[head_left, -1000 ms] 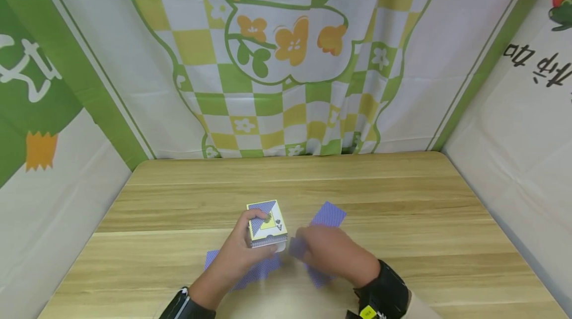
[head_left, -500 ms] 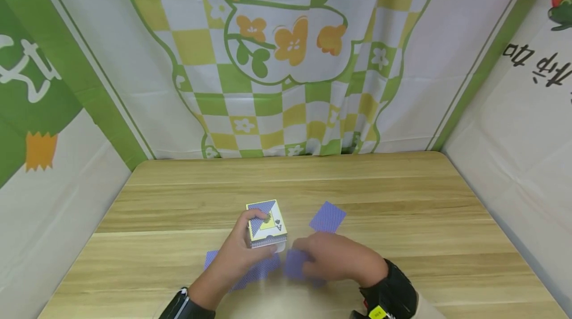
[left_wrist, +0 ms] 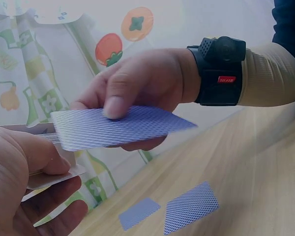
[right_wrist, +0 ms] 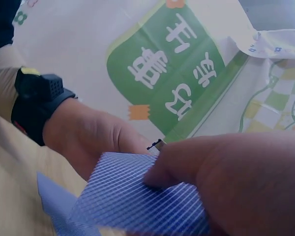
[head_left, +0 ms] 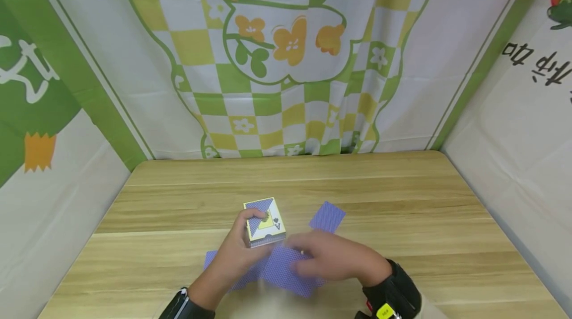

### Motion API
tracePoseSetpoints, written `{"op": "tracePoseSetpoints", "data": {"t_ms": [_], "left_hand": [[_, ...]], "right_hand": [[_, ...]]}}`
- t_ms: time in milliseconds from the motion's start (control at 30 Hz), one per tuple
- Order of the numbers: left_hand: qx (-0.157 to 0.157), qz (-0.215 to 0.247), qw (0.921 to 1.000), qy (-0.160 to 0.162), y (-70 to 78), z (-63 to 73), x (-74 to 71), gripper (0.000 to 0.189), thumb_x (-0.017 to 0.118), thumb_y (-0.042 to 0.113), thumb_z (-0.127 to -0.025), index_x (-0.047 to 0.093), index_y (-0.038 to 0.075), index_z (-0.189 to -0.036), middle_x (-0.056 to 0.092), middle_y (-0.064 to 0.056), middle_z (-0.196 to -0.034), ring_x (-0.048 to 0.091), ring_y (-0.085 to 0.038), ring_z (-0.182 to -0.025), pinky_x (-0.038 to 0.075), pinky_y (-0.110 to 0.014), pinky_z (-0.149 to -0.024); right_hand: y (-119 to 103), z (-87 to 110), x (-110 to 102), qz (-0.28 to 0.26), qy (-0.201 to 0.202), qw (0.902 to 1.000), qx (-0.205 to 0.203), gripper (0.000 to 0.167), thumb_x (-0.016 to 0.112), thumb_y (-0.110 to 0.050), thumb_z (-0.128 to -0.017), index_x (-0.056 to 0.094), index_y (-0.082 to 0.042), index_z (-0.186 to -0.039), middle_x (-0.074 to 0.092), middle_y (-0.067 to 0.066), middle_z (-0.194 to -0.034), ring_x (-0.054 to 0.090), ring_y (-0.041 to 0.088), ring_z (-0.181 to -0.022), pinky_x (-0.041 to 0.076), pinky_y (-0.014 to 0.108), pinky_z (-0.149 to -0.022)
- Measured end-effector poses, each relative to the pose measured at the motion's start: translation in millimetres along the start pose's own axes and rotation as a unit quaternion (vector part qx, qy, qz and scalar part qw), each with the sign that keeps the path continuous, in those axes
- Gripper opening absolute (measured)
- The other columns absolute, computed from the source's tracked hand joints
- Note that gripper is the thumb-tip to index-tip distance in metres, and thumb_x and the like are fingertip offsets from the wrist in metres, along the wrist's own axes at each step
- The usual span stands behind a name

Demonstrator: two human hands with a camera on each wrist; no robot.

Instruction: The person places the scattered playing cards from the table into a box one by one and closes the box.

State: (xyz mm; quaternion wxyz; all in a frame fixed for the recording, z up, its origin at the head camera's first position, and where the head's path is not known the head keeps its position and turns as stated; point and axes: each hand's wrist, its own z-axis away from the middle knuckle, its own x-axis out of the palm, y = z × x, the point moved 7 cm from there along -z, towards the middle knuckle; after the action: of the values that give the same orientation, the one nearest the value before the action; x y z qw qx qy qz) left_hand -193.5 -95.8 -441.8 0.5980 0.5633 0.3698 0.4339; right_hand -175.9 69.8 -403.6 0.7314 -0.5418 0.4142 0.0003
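Note:
My left hand (head_left: 230, 257) grips a playing-card box (head_left: 266, 219), its thumb near the box's open end and a finger across its printed front, which bears an "A". My right hand (head_left: 337, 258) is close to the right of that end, pinching a blue-patterned playing card (head_left: 286, 270). In the left wrist view, the right thumb lies on top of the pinched card (left_wrist: 103, 132), just beside the open box flap (left_wrist: 54, 178). The right wrist view shows the patterned back of this card (right_wrist: 128, 196) under the thumb.
Blue-backed cards lie on the wooden table (head_left: 178, 195): one card (head_left: 327, 216) beyond the right hand, another (head_left: 210, 258) beside the left wrist, partly covered. A patterned curtain (head_left: 286, 110) hangs behind the table. Each wrist wears a black band (head_left: 393, 286).
The right hand has come slightly toward me and to the right from near the far card. The pinched card now shows almost whole by the box opening. The left hand has shifted only slightly.

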Motion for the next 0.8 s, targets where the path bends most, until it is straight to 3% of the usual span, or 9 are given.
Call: {"op": "tracePoseSetpoints", "data": {"t_ms": [200,367,533,800], "left_hand": [[0.022,0.012,0.9997,0.006,3.6,0.3,-1.1,0.065,0.066,-0.008,-0.086,0.03,0.016,-0.135,0.038,-0.029,-0.136,0.06,-0.031,-0.112,0.057,-0.032,-0.088],[0.018,0.031,0.9993,0.014,3.7,-0.3,-2.0,0.067,0.066,-0.01,-0.084,0.03,0.017,-0.135,0.035,-0.028,-0.138,0.059,-0.031,-0.115,0.057,-0.032,-0.09],[0.022,0.042,0.9988,0.012,4.3,-1.0,-0.8,0.071,0.064,-0.015,-0.082,0.027,0.014,-0.135,0.038,-0.028,-0.132,0.059,-0.029,-0.111,0.058,-0.029,-0.085],[0.022,0.047,0.9981,0.033,4.2,-1.2,-1.5,0.076,0.068,-0.017,-0.078,0.026,0.012,-0.135,0.044,-0.03,-0.126,0.063,-0.029,-0.101,0.059,-0.03,-0.077]], "right_hand": [[7,-2.1,-1,-0.088,0.03,0.9941,0.055,0.011,0.064,-0.025,-0.098,0.065,-0.021,-0.109,0.064,-0.011,-0.087,0.059,0.004,-0.075,0.05,0.022,-0.066],[15,-3.7,2,-0.171,0.028,0.9812,0.084,0.021,0.063,-0.028,-0.099,0.066,-0.02,-0.117,0.071,-0.004,-0.086,0.064,0.01,-0.067,0.05,0.023,-0.053],[20,-4.4,2,-0.215,0.041,0.9706,0.1,0.033,0.064,-0.033,-0.099,0.064,-0.015,-0.126,0.066,0.0,-0.075,0.057,0.011,-0.052,0.042,0.023,-0.044],[23,-7.8,5,-0.28,0.065,0.9517,0.109,0.028,0.066,-0.032,-0.098,0.064,-0.01,-0.115,0.069,0.004,-0.075,0.054,0.009,-0.047,0.041,0.021,-0.043]]}}
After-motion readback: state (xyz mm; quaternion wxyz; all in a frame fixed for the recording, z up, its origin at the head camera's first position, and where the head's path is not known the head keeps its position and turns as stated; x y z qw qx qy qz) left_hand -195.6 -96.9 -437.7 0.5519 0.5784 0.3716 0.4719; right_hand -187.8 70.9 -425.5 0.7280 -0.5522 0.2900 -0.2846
